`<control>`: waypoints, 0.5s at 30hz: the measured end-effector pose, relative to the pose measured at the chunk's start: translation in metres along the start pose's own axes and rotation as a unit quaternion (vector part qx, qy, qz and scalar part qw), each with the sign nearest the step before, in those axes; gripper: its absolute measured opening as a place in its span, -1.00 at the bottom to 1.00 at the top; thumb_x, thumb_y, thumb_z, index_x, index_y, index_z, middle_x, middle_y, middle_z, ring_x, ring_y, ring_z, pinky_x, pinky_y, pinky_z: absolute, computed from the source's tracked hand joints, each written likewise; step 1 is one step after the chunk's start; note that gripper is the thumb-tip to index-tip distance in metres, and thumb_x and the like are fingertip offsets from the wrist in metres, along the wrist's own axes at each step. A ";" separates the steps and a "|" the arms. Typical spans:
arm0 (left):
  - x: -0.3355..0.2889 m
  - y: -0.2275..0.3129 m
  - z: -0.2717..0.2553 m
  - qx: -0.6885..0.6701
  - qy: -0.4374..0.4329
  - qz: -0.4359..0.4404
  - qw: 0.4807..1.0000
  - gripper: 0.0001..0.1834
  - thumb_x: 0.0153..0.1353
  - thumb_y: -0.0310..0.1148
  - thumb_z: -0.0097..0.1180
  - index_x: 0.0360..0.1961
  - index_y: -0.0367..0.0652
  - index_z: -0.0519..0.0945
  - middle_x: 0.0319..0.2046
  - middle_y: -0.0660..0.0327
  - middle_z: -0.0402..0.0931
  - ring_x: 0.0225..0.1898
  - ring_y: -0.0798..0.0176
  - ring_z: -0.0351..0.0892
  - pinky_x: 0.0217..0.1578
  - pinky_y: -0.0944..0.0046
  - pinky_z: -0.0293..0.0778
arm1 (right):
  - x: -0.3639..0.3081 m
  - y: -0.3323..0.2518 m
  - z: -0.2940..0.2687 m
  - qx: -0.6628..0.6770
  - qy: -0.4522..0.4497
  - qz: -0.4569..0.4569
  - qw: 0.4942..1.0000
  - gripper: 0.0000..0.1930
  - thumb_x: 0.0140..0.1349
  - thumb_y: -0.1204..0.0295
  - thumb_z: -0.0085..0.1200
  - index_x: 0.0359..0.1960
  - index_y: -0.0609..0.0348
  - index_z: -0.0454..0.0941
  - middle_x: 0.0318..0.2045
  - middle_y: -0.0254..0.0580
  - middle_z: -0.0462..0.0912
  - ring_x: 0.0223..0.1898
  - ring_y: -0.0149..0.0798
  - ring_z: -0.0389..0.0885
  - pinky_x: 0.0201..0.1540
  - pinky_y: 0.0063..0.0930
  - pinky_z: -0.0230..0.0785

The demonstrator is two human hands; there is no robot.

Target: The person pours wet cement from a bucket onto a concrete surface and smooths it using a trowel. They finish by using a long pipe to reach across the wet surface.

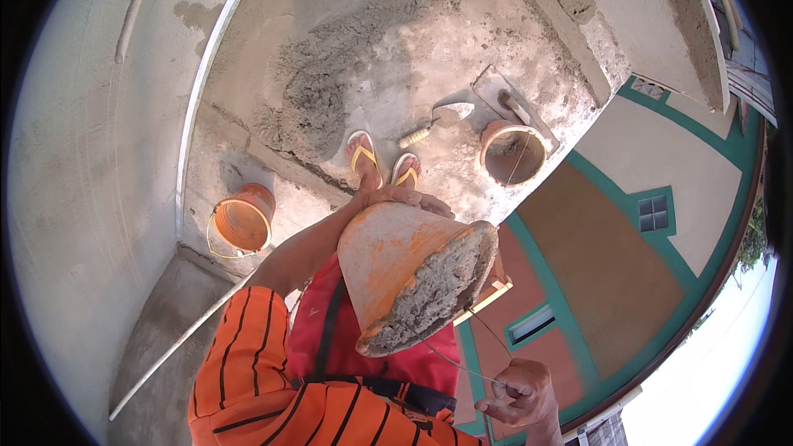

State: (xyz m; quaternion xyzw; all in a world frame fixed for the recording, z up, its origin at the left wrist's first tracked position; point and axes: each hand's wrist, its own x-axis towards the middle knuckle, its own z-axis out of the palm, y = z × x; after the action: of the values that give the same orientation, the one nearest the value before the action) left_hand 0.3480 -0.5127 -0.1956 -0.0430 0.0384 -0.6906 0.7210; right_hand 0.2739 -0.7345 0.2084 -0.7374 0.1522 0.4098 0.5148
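In front of my body a worn orange bucket point(384, 256), smeared with grey, is tipped on its side. Its mouth points down and to the right, and wet grey mortar point(438, 285) fills the opening. My left hand point(409, 196) grips the bucket's base, its fingers curled over the bottom edge. At the lower right, my right hand point(522, 395) is closed on the thin wire handle point(450, 357) running from the rim. Beyond my feet lies a trowel point(415, 135) with a pale handle, beside a flat float point(516, 107).
An orange bucket point(244, 219) stands at the left; another bucket point(514, 155) sits near the right edge of the floor. Rough mortar point(318, 83) is spread on the ground ahead. A pale pole point(178, 348) slants at the lower left. A coloured building point(603, 223) rises beyond the edge.
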 end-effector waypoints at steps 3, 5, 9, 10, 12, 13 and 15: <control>-0.045 -0.033 -0.025 -0.116 -0.015 0.158 0.981 -0.23 0.22 -0.17 0.14 0.38 -0.27 0.20 0.31 -0.02 0.29 0.37 0.01 0.22 0.37 0.05 0.12 | 0.055 -0.012 -0.009 -0.022 -0.010 -0.024 0.999 -0.52 -0.13 0.13 0.51 -0.63 0.02 0.35 -0.79 -0.42 0.25 -0.76 -0.33 0.19 -0.66 -0.41 0.09; -0.076 -0.050 -0.047 -0.148 0.013 0.265 0.953 -0.23 0.23 -0.13 0.12 0.38 -0.25 0.20 0.32 -0.01 0.29 0.36 0.00 0.23 0.36 0.03 0.15 | 0.095 -0.013 0.001 -0.075 -0.032 -0.011 0.997 -0.52 -0.13 0.11 0.51 -0.52 0.07 0.39 -0.73 -0.35 0.33 -0.70 -0.29 0.32 -0.60 -0.38 0.22; -0.109 -0.074 -0.100 -0.163 0.073 0.428 0.886 -0.23 0.25 -0.06 0.07 0.39 -0.23 0.21 0.32 -0.01 0.28 0.35 -0.03 0.25 0.34 0.00 0.20 | 0.243 0.044 0.030 -0.155 0.020 -0.034 0.987 -0.44 -0.14 0.12 0.51 -0.34 0.16 0.38 -0.54 -0.12 0.52 -0.54 -0.07 0.57 -0.44 -0.23 0.41; -0.114 -0.066 -0.119 -0.169 0.087 0.432 0.881 -0.23 0.25 -0.04 0.06 0.39 -0.22 0.21 0.33 0.00 0.28 0.35 -0.04 0.26 0.33 -0.01 0.22 | 0.285 0.064 0.040 -0.151 0.081 -0.024 0.985 -0.43 -0.14 0.14 0.52 -0.32 0.17 0.36 -0.52 -0.07 0.54 -0.52 -0.01 0.59 -0.41 -0.20 0.43; -0.113 -0.039 -0.141 -0.134 0.153 0.482 0.852 -0.23 0.27 0.00 0.04 0.39 -0.21 0.21 0.33 0.00 0.28 0.34 -0.05 0.27 0.32 -0.03 0.25 | 0.369 0.098 0.029 -0.148 0.109 -0.080 0.980 -0.44 -0.14 0.19 0.51 -0.35 0.17 0.34 -0.51 -0.02 0.55 -0.51 0.04 0.59 -0.39 -0.20 0.43; -0.105 -0.033 -0.140 -0.093 0.221 0.517 0.822 -0.25 0.30 0.03 -0.08 0.38 -0.23 0.21 0.31 -0.02 0.30 0.30 -0.06 0.32 0.27 -0.03 0.31 | 0.377 0.113 0.032 -0.128 0.105 -0.122 0.979 -0.46 -0.13 0.22 0.50 -0.36 0.17 0.32 -0.51 -0.02 0.53 -0.49 0.05 0.60 -0.38 -0.20 0.44; -0.081 0.005 -0.138 0.000 0.370 0.568 0.735 -0.26 0.38 0.09 -0.31 0.36 -0.29 0.22 0.27 -0.05 0.34 0.21 -0.07 0.44 0.18 -0.04 0.45 | 0.400 0.142 0.030 -0.110 0.090 -0.154 0.978 -0.49 -0.10 0.32 0.48 -0.39 0.15 0.27 -0.53 -0.02 0.50 -0.44 0.07 0.60 -0.35 -0.20 0.44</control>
State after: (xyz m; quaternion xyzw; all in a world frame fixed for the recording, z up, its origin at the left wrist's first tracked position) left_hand 0.3339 -0.4331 -0.3340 0.2456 0.3193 -0.1137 0.9082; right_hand 0.4159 -0.6887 -0.1900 -0.8381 0.0363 0.2714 0.4718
